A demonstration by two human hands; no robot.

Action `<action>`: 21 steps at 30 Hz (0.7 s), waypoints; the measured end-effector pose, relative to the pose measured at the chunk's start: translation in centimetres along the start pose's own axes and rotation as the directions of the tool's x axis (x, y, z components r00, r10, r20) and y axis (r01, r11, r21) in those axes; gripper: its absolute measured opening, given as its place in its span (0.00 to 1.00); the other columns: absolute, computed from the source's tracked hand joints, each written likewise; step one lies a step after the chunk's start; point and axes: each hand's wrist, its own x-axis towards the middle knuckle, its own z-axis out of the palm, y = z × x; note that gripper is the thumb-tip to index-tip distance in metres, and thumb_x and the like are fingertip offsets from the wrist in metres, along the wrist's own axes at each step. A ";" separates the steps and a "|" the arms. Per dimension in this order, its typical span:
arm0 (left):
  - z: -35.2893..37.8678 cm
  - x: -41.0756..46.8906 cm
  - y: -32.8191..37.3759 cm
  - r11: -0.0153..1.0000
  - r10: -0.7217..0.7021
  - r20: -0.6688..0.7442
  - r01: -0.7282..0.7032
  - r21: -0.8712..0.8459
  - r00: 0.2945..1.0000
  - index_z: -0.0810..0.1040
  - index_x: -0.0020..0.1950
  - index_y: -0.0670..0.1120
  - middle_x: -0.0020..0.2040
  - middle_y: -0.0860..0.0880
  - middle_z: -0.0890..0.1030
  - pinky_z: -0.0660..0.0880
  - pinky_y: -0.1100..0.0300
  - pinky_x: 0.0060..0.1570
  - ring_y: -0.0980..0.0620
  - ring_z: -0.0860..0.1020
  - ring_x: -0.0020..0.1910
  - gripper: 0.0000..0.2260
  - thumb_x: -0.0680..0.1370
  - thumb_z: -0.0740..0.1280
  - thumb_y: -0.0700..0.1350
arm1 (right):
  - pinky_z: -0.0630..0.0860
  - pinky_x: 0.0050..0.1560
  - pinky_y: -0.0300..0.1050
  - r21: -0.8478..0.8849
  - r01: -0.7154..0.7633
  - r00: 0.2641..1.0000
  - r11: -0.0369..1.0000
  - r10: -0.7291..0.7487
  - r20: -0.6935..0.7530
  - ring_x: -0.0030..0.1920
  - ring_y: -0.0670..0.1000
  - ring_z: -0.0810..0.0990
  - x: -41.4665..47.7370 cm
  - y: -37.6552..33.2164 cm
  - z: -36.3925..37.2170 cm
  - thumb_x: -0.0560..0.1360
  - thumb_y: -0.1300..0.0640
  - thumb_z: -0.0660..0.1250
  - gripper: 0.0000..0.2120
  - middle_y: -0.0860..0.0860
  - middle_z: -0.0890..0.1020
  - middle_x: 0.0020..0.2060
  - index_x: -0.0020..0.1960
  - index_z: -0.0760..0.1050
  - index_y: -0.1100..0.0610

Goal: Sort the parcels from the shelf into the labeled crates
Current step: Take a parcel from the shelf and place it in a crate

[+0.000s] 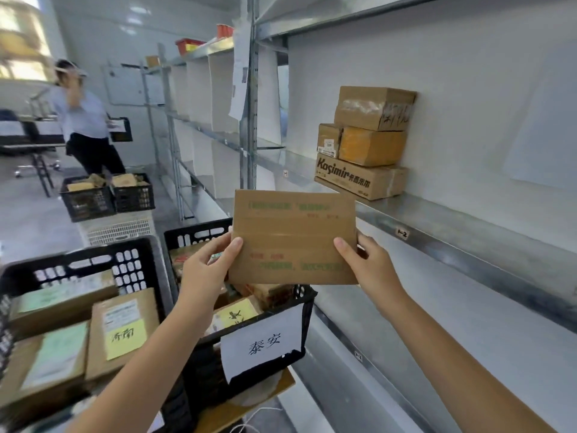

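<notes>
I hold a flat brown cardboard parcel (pixel 293 235) up in front of me with both hands. My left hand (pixel 207 270) pinches its lower left edge and my right hand (pixel 368 267) grips its lower right corner. Below the parcel stands a black crate (pixel 281 354) with a white paper label, parcels inside it. Another black crate (pixel 137 260) at the lower left holds several boxes, one with a yellow note. On the metal shelf (pixel 437 220) to the right a stack of several brown parcels (pixel 365 142) remains.
A person (pixel 84 120) stands at the back left beside two more black crates (pixel 106 195) filled with parcels. Empty shelf bays run along the aisle behind. A table with chairs is at the far left.
</notes>
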 end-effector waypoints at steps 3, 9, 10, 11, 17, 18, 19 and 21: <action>-2.2 -0.2 -0.3 1.000 0.011 -0.042 -0.011 0.015 0.999 0.81 0.60 0.56 0.53 0.58 0.83 0.73 0.66 0.47 0.61 0.78 0.56 0.11 0.78 0.69 0.50 | 0.74 0.65 0.49 -0.002 0.008 0.998 1.000 -0.008 0.063 0.61 0.47 0.75 0.7 -0.2 2.6 0.80 0.47 0.65 0.18 0.44 0.77 0.59 0.69 0.73 0.45; -6.6 0.0 -0.6 0.994 0.048 -0.170 -0.031 0.106 0.984 0.79 0.64 0.53 0.52 0.60 0.81 0.71 0.71 0.45 0.66 0.76 0.51 0.13 0.80 0.67 0.45 | 0.76 0.64 0.52 -0.025 0.015 0.985 1.000 -0.010 0.172 0.63 0.47 0.75 2.0 -0.9 7.6 0.77 0.48 0.70 0.21 0.44 0.78 0.62 0.69 0.73 0.49; -7.3 0.1 -0.7 0.991 0.053 -0.188 -0.029 0.128 0.981 0.78 0.64 0.54 0.52 0.60 0.80 0.70 0.72 0.44 0.67 0.76 0.50 0.13 0.80 0.67 0.44 | 0.77 0.62 0.51 -0.022 0.016 0.983 1.000 -0.011 0.185 0.62 0.48 0.76 2.2 -1.1 8.4 0.76 0.50 0.71 0.21 0.44 0.79 0.62 0.67 0.73 0.50; -7.9 0.2 -0.6 0.988 0.061 -0.205 -0.029 0.153 0.977 0.78 0.64 0.54 0.51 0.60 0.80 0.70 0.72 0.44 0.67 0.75 0.50 0.13 0.80 0.67 0.44 | 0.78 0.59 0.48 -0.014 0.013 0.980 1.000 -0.010 0.199 0.62 0.48 0.76 2.5 -1.2 9.2 0.76 0.51 0.72 0.21 0.44 0.79 0.61 0.66 0.73 0.51; -11.8 1.8 -1.4 0.909 0.126 -0.317 0.018 0.416 0.940 0.80 0.65 0.50 0.45 0.52 0.71 0.72 0.58 0.51 0.54 0.72 0.45 0.15 0.77 0.71 0.43 | 0.75 0.63 0.51 -0.031 -0.001 0.965 1.000 0.009 0.262 0.60 0.48 0.76 4.1 -2.5 12.9 0.74 0.55 0.75 0.22 0.42 0.78 0.58 0.64 0.72 0.49; -12.4 2.0 -1.5 0.902 0.134 -0.320 0.019 0.432 0.938 0.80 0.64 0.51 0.43 0.51 0.69 0.71 0.59 0.48 0.53 0.71 0.43 0.16 0.77 0.72 0.43 | 0.75 0.62 0.51 -0.047 0.004 0.964 0.999 0.009 0.266 0.59 0.48 0.77 4.3 -2.8 13.5 0.73 0.55 0.76 0.22 0.42 0.79 0.57 0.63 0.72 0.49; -13.0 2.2 -1.4 0.899 0.138 -0.319 0.017 0.438 0.938 0.80 0.64 0.51 0.42 0.50 0.69 0.69 0.60 0.46 0.52 0.71 0.42 0.16 0.77 0.72 0.43 | 0.75 0.62 0.51 -0.060 0.006 0.964 0.998 0.011 0.267 0.59 0.48 0.78 4.6 -3.1 14.0 0.73 0.55 0.76 0.22 0.42 0.79 0.58 0.63 0.72 0.49; -14.0 2.6 -1.4 0.909 0.128 -0.324 0.020 0.416 0.937 0.80 0.64 0.51 0.43 0.47 0.71 0.69 0.63 0.44 0.50 0.73 0.43 0.16 0.77 0.72 0.42 | 0.75 0.64 0.51 -0.058 0.002 0.961 0.998 0.014 0.278 0.59 0.48 0.79 5.1 -3.4 15.2 0.72 0.55 0.77 0.22 0.44 0.80 0.58 0.63 0.73 0.50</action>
